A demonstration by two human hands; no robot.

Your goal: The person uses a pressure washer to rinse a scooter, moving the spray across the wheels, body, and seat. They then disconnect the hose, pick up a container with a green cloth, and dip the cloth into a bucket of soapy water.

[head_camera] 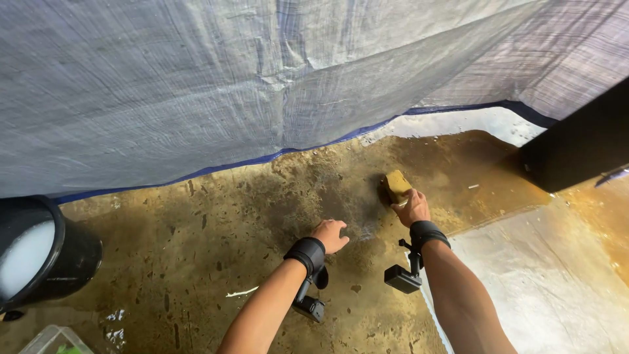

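My right hand grips a yellow sponge and presses it on a dirty, brown-stained wet floor. My left hand rests knuckles-down on the floor just left of it, fingers curled with nothing in them. Both wrists wear black straps, each with a small black camera hanging below.
A grey tarp with a blue hem hangs across the back. A black bucket of white foam stands at the left edge. A dark box sits at the right. A cleaner pale floor patch lies at lower right.
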